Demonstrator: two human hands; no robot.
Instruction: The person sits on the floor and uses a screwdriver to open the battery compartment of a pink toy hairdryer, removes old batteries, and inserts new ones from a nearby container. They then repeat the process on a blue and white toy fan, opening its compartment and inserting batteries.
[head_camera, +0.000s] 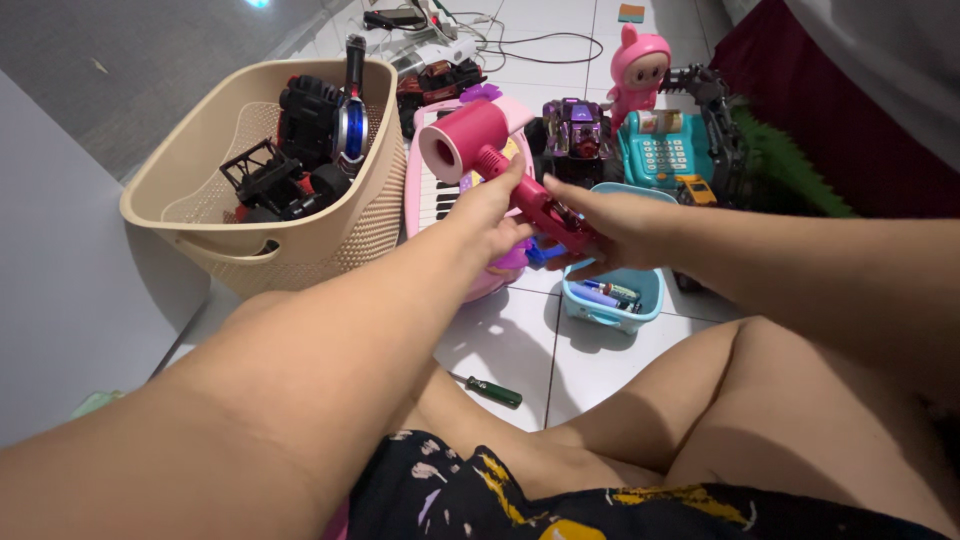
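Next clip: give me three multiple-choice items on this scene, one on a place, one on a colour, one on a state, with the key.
1. Where does the screwdriver lie?
A. In the beige basket
B. On the floor tiles near the person's legs
C. On the toy piano

2. What colour is the toy dryer that both hands hold?
A. Pink
B. Green
C. Yellow

3. How do the hands stand on the dryer?
A. Both off it
B. Only the right on it
C. Both on its handle

Key: 1 B, it lies on the white tile, apart from the basket. 2 A, its barrel and handle are pink to red. 3 C, the left hand grips the handle under the barrel and the right hand closes on its lower end.
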